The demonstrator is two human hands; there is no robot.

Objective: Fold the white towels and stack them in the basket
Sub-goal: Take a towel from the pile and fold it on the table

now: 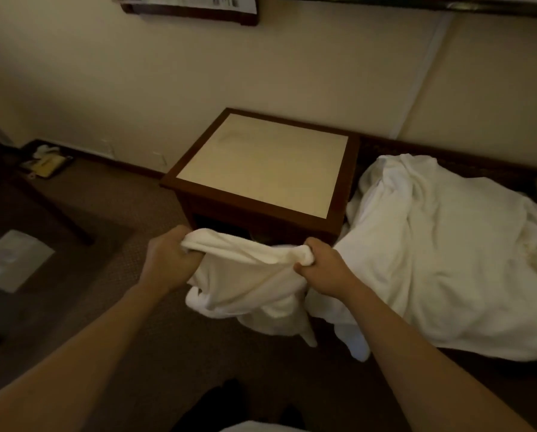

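A white towel (248, 285) hangs bunched between my two hands, in front of a dark wooden side table (261, 165). My left hand (167, 260) grips the towel's upper left edge in a fist. My right hand (321, 266) grips the upper right edge, fingers curled round a wad of cloth. The towel's lower part droops in loose folds toward the carpet. A large heap of white towels (448, 251) lies spread to the right, just beside my right hand. No basket is in view.
The side table has a pale inset top and stands against a cream wall. Brown carpet (111, 294) covers the floor. A dark low table leg (58, 213) and a white sheet (11, 260) lie at the left. A dark tray with items (47, 162) sits by the baseboard.
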